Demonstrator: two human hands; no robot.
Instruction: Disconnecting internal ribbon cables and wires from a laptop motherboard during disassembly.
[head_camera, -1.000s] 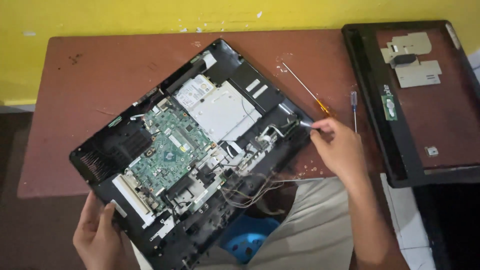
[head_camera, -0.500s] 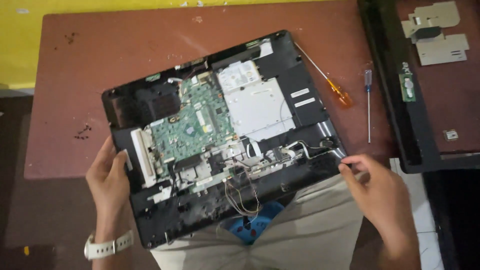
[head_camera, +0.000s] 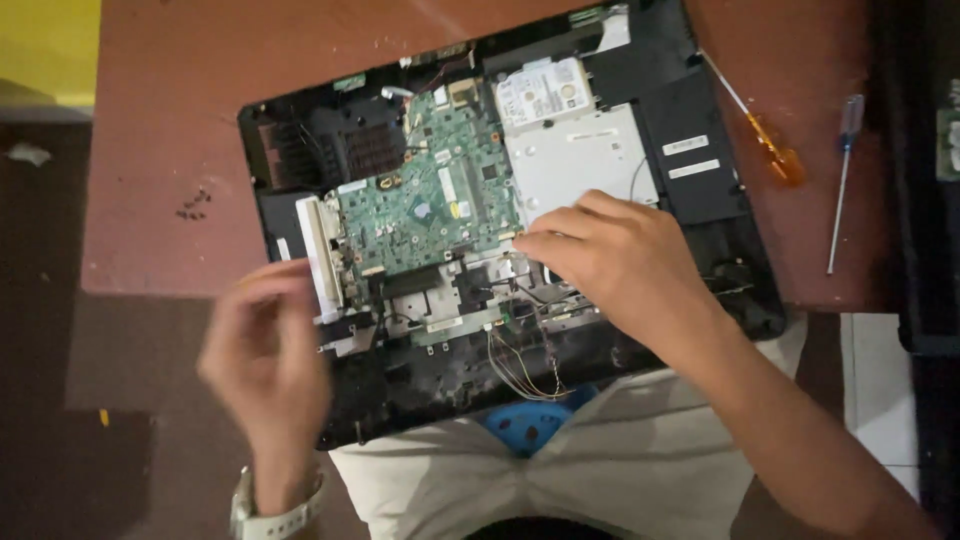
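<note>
An opened black laptop base (head_camera: 700, 170) lies on the reddish-brown table (head_camera: 170, 130), its near edge hanging over my lap. Inside sit a green circuit board (head_camera: 430, 200), a silver drive (head_camera: 545, 92) and a metal plate (head_camera: 580, 165). My right hand (head_camera: 610, 260) rests on the middle of the base, fingertips beside the green board's right edge, over loose wires (head_camera: 520, 365). My left hand (head_camera: 265, 350) is blurred at the base's left near corner, fingers apart, holding nothing that I can see. A white watch is on that wrist.
An orange-handled screwdriver (head_camera: 775, 160) and a thin blue-handled screwdriver (head_camera: 845, 150) lie on the table right of the base. A black panel (head_camera: 925, 200) runs along the right edge. Several small screws (head_camera: 192, 207) lie left of the base. A blue stool (head_camera: 530, 425) shows between my legs.
The base has been turned closer to square with the table edge. My right hand moved from the right corner onto the middle. My left hand let go of the left edge.
</note>
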